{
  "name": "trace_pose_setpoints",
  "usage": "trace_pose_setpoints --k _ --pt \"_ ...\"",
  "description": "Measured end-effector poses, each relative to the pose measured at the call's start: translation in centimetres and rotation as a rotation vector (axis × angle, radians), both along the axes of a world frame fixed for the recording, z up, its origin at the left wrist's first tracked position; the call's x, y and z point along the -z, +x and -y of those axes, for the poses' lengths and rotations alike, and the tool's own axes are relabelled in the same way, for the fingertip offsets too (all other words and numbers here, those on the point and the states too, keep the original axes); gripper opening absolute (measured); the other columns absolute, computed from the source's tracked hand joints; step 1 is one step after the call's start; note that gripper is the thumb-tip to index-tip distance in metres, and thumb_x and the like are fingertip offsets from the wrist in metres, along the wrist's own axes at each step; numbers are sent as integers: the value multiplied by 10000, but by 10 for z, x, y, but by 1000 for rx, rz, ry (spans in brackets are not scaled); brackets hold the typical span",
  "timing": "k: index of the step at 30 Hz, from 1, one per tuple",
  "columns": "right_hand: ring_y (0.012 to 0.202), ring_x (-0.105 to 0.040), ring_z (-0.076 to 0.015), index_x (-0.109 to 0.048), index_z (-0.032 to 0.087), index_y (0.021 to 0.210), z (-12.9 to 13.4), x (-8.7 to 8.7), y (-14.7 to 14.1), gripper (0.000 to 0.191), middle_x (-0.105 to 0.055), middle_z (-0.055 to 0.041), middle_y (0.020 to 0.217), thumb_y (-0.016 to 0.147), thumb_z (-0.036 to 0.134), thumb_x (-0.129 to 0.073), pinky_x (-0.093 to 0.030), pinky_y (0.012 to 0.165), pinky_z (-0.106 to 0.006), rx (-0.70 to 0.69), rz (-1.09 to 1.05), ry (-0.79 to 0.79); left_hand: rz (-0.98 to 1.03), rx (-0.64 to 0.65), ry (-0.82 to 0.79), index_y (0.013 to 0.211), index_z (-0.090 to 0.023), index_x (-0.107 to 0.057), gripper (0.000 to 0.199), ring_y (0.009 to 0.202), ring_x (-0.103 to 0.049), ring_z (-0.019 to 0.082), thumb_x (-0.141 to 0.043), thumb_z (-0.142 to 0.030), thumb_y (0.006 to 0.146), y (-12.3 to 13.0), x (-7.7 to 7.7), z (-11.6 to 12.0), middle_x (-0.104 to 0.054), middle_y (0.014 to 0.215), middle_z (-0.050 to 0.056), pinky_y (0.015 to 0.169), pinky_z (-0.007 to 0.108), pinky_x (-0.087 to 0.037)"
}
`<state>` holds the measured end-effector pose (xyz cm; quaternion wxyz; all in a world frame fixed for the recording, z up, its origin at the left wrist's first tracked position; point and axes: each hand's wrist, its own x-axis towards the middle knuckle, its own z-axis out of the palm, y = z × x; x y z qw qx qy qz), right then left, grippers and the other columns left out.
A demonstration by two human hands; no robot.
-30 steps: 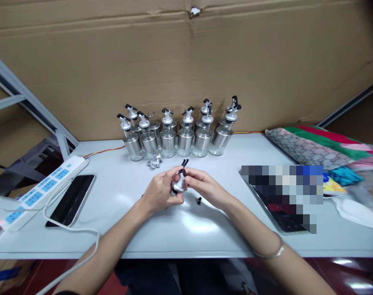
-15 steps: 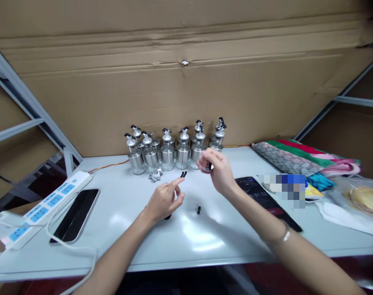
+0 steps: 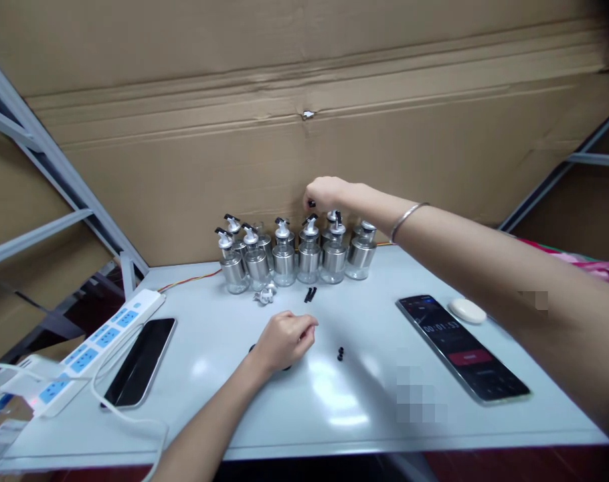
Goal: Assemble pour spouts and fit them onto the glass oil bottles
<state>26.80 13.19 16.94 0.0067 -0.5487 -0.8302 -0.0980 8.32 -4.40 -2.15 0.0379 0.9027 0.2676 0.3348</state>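
Most of the clear glass bottles with brushed-metal sleeves (image 3: 285,260) already carry silver pourer tops with black levers (image 3: 310,225); at least one in the rear row appears to have none, and others there are too hidden to judge. Silver metal parts (image 3: 266,294), two slim black strips (image 3: 310,294) and small black plugs (image 3: 340,353) lie loose on the pale glossy table (image 3: 375,415), so some pieces look unassembled. The bottles stand upright, close together, before the brown cardboard wall (image 3: 184,167). The person's right hand (image 3: 328,193) is closed around a dark-tipped piece (image 3: 311,203), mostly concealed, above the rear bottles. The left hand (image 3: 287,340) is loosely curled low over the table, with black edges showing beside it; whether it grips anything cannot be told.
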Motion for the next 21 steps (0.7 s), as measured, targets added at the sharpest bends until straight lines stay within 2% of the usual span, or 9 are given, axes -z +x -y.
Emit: trace_pose_setpoints --k 3,7,10,16,19,21 --pt "760 -663 -219 -760 192 795 -12 8 -7 189 -724 -63 825 618 129 -738 -478 685 -324 14 -39 -112 16 -2 7 885 -165 -601 222 495 -590 109 -387 -113 857 -1 -1 0 -678 630 -9 624 253 -466" --pt "721 -664 -225 -732 155 661 -21 18 -7 35 -697 -84 708 661 190 -735 -489 688 -363 39 -68 -98 1 5 -9 878 -171 -598 226 501 -601 115 -381 -115 846 0 -2 1 -684 632 -4 637 262 -474" --pt "725 -654 -224 -720 163 623 -25 23 -4 51 -680 -77 664 618 141 -765 -484 695 -376 27 -85 -76 -4 5 -22 875 -173 -597 227 494 -599 120 -380 -115 842 0 -2 1 -682 622 -4 633 267 -473" --pt "705 -651 -233 -737 181 667 -20 31 1 226 -688 -69 693 479 81 -812 -473 656 -348 -28 -75 -33 -24 -4 -36 870 -177 -595 224 502 -597 121 -382 -114 841 0 -2 0 -685 637 -1 626 267 -462" --pt "730 -649 -221 -745 185 701 -14 33 4 229 -704 -76 725 495 103 -803 -468 669 -320 -59 -84 16 -8 -13 -30 870 -176 -597 221 508 -593 117 -388 -107 844 0 -4 1 -687 653 -3 623 268 -454" --pt "748 -648 -214 -750 182 744 -9 30 7 194 -713 -86 751 562 117 -767 -464 682 -309 -70 -103 63 22 -40 -4 888 -169 -595 210 543 -603 122 -397 -108 854 0 -6 1 -697 711 11 629 276 -449"
